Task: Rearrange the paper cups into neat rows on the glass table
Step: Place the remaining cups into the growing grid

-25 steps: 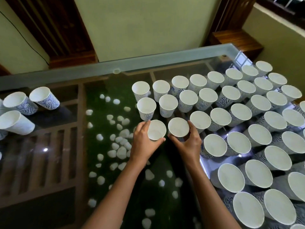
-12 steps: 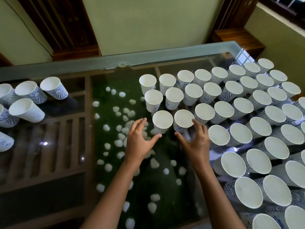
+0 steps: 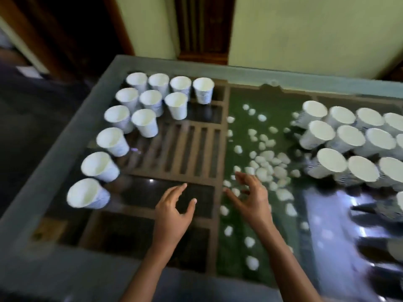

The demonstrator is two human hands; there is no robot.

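Two hands, left hand [image 3: 172,212] and right hand [image 3: 250,201], hover over the surface [image 3: 65,264], fingers spread and holding nothing. Loose cups [image 3: 150,100] stand left, tidy rows [image 3: 351,136] right. The view is blurred, but this is seemingly between placements. The next move calls for reaching left to fetch a cup.

**Surface load: glass table [image 3: 239,73]**

Frosted rim all round. Upright paper cups [image 3: 176,105] stand directly on the glass in two groups: left cluster [image 3: 144,122] spread along the left edge, right cluster [image 3: 349,136] packed in tight rows. White pebbles [image 3: 265,168] and wooden slats [image 3: 185,151] lie beneath the glass.
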